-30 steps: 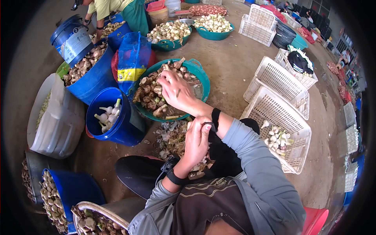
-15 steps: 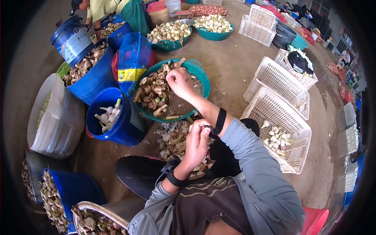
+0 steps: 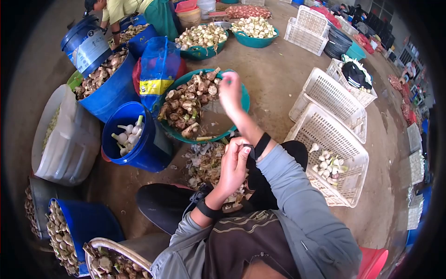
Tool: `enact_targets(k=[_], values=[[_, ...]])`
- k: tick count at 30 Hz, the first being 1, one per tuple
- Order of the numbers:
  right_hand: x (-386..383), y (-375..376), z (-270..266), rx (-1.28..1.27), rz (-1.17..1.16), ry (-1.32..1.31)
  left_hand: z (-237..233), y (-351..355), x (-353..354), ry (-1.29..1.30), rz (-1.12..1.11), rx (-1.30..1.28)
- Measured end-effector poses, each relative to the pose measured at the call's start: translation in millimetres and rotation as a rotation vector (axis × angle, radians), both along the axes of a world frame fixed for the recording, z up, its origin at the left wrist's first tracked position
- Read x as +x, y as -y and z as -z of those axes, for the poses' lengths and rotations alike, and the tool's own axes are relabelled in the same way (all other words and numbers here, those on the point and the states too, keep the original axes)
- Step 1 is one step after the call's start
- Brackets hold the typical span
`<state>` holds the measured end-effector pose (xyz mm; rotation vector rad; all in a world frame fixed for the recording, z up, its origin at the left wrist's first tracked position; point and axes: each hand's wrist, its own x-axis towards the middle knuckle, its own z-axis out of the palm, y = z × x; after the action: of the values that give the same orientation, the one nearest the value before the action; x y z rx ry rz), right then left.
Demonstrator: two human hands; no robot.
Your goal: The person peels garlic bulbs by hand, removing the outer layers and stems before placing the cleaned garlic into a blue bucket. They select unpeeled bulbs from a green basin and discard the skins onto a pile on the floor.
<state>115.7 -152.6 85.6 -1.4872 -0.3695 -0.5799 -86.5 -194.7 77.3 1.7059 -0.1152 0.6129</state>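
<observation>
R hand (image 3: 230,90) is stretched far fwd, arm nearly straight, grey sleeve pushed up to just below a black wristband (image 3: 261,145). The hand hangs over the far-right part of the teal basin (image 3: 245,104), wrist bent and fingertips pointing to the far rim. It's motion-blurred: fingers look close together, but can't tell if they're clamped on anything.

The unpeeled garlic bulbs (image 3: 186,104), brown and dirty w/ stems, are heaped in the left and far parts of that basin. The near-right part of the basin floor is bare, and the R hand is just right of the heap.

L hand (image 3: 234,162) is held up near the body, elbow bent, touching or almost touching the R forearm at the wristband. Its fingers are curled in together w/ the thumb tip pressed to the forefinger. Can't tell what, if anything, is inside. There is a dark watch (image 3: 207,211) on the L wrist.

Under the L hand, on the floor between basin and knees, lies a pile of skins & trimmings (image 3: 204,165). Left of the basin is a blue bucket (image 3: 139,156) w/ white cleaned bulbs (image 3: 127,137) inside. On the right a white crate (image 3: 348,149) holds a few more cleaned bulbs. A blue-yellow bag (image 3: 158,69) stands at the basin's far-left edge. Another person (image 3: 125,9) works at far left.
</observation>
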Motion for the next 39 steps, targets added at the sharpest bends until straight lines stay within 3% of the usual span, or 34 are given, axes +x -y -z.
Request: enact_targets(k=[1, 3, 5, 7, 10, 11, 13, 15, 17, 19, 21, 23, 25, 29, 35, 37, 39], values=[[-7.2, 1.1, 16.5, -0.278, 0.030, 0.197, -2.4, 1.1, 3.9, -0.025, -0.003, 0.004], [-35.4, 8.7, 12.6, -0.586, -0.064, 0.389, -2.9, 4.9, 7.6, -0.044, -0.006, 0.004], [-43.2, 12.2, 17.4, -0.745, -0.137, 0.500, 1.8, 9.9, 7.6, -0.144, -0.038, -0.154], [-47.8, 14.2, 23.1, -0.832, -0.168, 0.549, 6.1, 13.4, 8.7, -0.137, -0.048, -0.166], [-58.2, 17.1, 32.6, -1.155, -0.299, 0.684, 8.5, 19.3, 12.4, -0.100, -0.066, -0.107], [-62.9, 16.8, 37.3, -1.157, -0.297, 0.686, 7.9, 23.7, 13.8, -0.097, -0.065, -0.108], [-70.5, 15.4, 50.8, -1.147, -0.263, 0.967, 6.3, 31.4, 14.2, -0.030, -0.001, -0.148], [-73.0, 20.2, 49.9, -1.178, -0.374, 0.933, 0.8, 32.3, 5.0, -0.058, 0.006, -0.098], [-67.3, 20.8, 56.8, -1.220, -0.374, 0.837, -2.9, 26.5, -5.7, -0.060, 0.052, 0.048], [-59.3, 21.4, 56.0, -1.108, -0.352, 0.764, -15.9, 11.6, -7.8, 0.118, 0.032, 0.366], [-58.6, 21.6, 47.6, -1.045, -0.374, 0.746, -26.3, 4.5, -8.5, 0.236, -0.048, 0.502], [-59.4, 20.1, 40.3, -1.042, -0.369, 0.777, -17.0, -0.7, -8.2, 0.245, -0.071, 0.485], [-60.0, 16.8, 34.2, -1.061, -0.380, 0.784, -8.6, -0.3, -15.8, 0.157, -0.012, 0.246], [-54.4, 20.6, 35.7, -1.031, -0.464, 0.742, -2.7, -1.3, -23.0, 0.329, 0.014, 0.090], [-44.2, 23.1, 34.4, -1.036, -0.367, 0.729, -18.0, -1.2, -31.0, 0.416, 0.124, 0.182], [-51.6, 22.9, 32.4, -1.068, -0.404, 0.727, -29.9, -0.3, -25.9, 0.487, 0.173, 0.334], [-57.8, 20.9, 39.9, -1.209, -0.438, 0.716, -33.6, -2.0, -18.8, 0.460, 0.090, 0.261]])
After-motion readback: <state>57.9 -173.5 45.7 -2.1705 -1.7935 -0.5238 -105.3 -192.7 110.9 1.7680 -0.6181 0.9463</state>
